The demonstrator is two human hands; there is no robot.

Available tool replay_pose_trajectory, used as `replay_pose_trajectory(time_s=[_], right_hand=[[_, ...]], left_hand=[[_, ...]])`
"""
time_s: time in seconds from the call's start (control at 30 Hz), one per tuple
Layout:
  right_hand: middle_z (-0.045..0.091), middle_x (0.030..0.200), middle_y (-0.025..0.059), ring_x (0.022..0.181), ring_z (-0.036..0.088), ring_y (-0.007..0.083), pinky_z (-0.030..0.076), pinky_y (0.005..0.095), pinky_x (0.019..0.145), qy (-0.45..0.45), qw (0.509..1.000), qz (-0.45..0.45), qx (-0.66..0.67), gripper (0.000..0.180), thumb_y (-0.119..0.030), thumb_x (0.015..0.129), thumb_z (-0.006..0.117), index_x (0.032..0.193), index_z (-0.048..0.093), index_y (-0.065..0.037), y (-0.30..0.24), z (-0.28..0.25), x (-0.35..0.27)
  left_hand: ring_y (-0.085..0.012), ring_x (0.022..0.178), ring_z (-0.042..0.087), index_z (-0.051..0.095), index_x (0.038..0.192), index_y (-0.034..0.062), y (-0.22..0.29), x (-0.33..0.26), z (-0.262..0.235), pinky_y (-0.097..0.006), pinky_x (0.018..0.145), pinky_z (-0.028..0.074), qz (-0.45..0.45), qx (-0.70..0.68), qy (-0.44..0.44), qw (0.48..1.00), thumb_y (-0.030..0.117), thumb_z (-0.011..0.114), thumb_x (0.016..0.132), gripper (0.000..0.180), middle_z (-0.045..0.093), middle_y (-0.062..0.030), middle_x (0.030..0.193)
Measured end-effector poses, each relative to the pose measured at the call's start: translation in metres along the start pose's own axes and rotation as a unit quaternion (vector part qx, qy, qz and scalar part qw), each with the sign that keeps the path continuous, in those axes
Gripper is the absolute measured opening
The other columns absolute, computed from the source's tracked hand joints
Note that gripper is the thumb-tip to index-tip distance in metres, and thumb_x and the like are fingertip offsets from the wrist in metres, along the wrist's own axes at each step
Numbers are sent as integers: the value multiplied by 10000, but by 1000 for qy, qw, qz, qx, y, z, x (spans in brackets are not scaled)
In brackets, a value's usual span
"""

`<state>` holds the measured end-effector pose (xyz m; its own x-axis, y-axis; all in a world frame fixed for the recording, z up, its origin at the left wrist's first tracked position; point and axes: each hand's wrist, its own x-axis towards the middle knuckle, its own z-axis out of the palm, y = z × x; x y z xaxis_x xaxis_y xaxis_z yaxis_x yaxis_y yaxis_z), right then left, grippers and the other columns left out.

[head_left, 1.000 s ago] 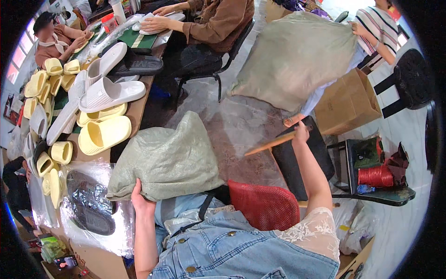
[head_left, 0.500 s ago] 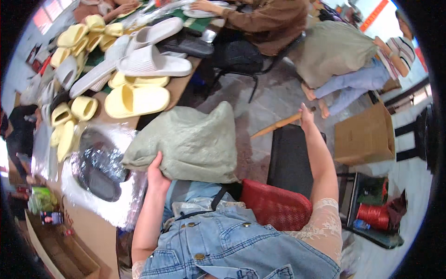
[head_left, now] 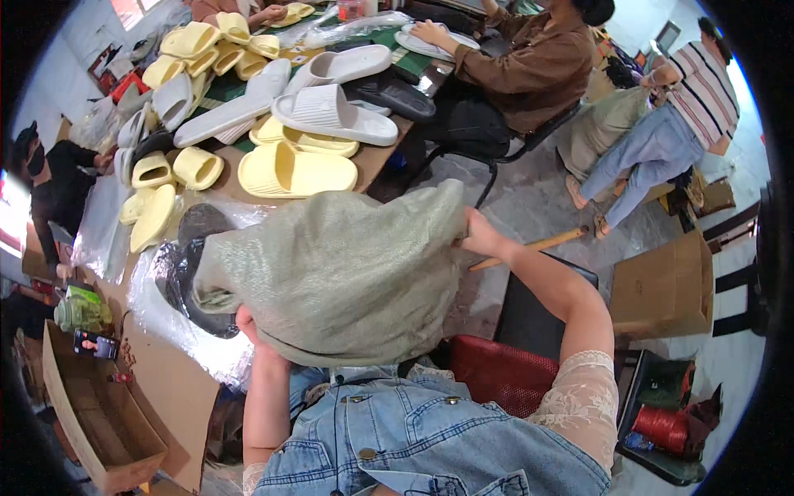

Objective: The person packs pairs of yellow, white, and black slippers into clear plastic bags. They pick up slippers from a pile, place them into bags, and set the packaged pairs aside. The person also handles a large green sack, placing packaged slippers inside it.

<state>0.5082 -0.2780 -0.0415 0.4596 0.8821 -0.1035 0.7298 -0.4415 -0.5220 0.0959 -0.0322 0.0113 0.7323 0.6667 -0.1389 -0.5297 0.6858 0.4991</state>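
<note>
At my far left an open cardboard box stands at the edge of the brown worktop, and farther along it a dark slipper sole lies in clear plastic, partly covered by the sack. Beyond that are the heaped yellow slippers and a pale grey slipper. My left hand is closed on the near left edge of the grey-green sack, though the cloth hides some of its fingers. The sack sits right before me, above my lap, its far side near the slippers. What has just changed is my right hand: half a second ago it was on the wooden stick, and now it is clamped on the sack's right edge. That means both sides are gripped and the cloth is spread wider between my hands. The wooden stick lies beyond my right forearm, out of my grasp, by the black seat. Farther right, a co-worker in stripes stands by another sack, far from mine.
</note>
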Motion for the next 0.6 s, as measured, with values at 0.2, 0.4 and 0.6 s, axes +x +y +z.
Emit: replay_pose_trajectory(time_s=[0.2, 0.4, 0.6], right_hand=[[667, 1133, 152, 1019, 645, 299, 494, 436, 932, -24, 922, 249, 297, 412, -256, 884, 632, 1222, 616, -21, 0, -58, -1], [683, 1099, 148, 977, 665, 291, 518, 427, 910, 97, 666, 176, 718, 344, -255, 964, 538, 1175, 622, 3, -111, -196, -63], [679, 1070, 177, 989, 638, 336, 474, 437, 951, 93, 569, 72, 814, 364, -306, 997, 479, 1101, 614, 16, -138, -212, -63]], left_hand=[[-287, 1180, 567, 542, 1292, -26, 7, 16, 38, -406, 1020, 453, -30, 188, 93, 977, 218, 666, 827, 540, 602, -149, 1273], [-289, 1210, 559, 496, 1295, -89, -106, 81, 50, -383, 1014, 444, 47, 689, -146, 708, 523, 736, 814, 814, 576, -199, 1307], [-397, 1165, 577, 412, 1360, -71, -111, 23, 170, -449, 975, 475, 97, 735, -265, 617, 577, 796, 676, 1017, 565, -277, 1270]])
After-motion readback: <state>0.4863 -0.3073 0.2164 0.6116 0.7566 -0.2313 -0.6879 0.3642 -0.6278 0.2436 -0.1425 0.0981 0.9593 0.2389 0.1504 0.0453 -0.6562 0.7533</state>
